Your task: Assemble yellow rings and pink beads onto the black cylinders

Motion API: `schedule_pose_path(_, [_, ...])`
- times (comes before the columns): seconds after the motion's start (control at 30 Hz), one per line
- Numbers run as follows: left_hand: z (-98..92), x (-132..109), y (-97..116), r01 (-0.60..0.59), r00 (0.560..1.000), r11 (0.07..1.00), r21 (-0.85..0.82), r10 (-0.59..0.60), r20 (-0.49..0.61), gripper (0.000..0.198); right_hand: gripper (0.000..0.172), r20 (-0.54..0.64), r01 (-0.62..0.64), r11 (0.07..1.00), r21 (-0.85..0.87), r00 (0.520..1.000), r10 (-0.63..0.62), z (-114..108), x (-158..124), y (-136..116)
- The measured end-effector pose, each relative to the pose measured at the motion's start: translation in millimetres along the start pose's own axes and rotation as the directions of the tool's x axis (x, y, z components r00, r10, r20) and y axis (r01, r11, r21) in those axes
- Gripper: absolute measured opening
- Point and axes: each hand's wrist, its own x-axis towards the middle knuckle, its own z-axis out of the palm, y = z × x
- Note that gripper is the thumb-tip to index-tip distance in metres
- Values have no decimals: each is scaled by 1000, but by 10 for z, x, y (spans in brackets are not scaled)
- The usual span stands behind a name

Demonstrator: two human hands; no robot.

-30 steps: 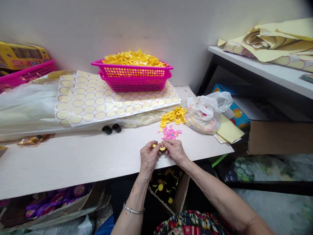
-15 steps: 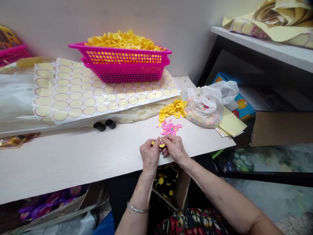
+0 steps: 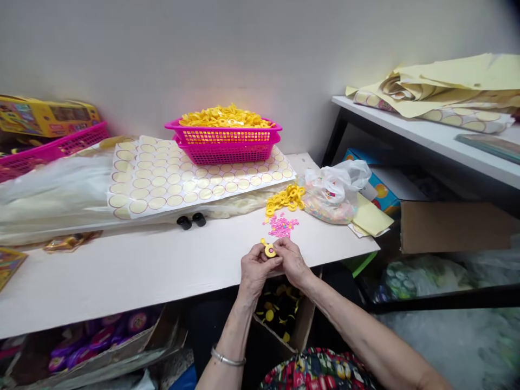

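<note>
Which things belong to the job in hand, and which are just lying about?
Probably the job:
held round yellow pink-centred piece
loose yellow plastic rings
pink round bits

Seemingly lying about:
folded pale yellow paper
yellow printed box
shiny orange wrapper

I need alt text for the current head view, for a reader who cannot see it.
The left hand and right hand hold a yellow piece at a white table. Beyond them lie small pink bits and yellow rings; farther back, stacked pink baskets heaped with yellow parts stand on printed sheets.
</note>
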Motion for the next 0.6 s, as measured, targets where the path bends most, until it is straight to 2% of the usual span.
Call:
schedule_pose_path(0.1, [-11,-74,-14,-29,998,999,40,27,52,41,33,89,-172,979,112,983,162,-56,-208,-117])
schedule_pose_path(0.2, [-34,-121,2,-155,985,979,133,143,94,36,42,176,-267,960,79,952,251,-177,-332,-281])
schedule_pose_path(0.27, [-47,-148,28,-255,961,949,183,229,155,33,50,216,-322,946,26,926,309,-272,-364,-372])
schedule_pose_path(0.33, [-52,-175,56,-320,928,924,210,261,266,32,54,283,-383,924,-8,885,370,-350,-375,-425])
schedule_pose_path(0.43, [-40,-211,74,-374,879,896,238,262,398,37,43,392,-452,892,-15,818,421,-387,-407,-427])
schedule_pose_path(0.5, [-29,-228,60,-402,856,881,249,266,443,36,37,360,-420,908,10,848,389,-356,-454,-395])
schedule_pose_path(0.6, [-22,-245,22,-412,846,884,221,281,454,36,35,201,-307,951,49,935,291,-287,-544,-342])
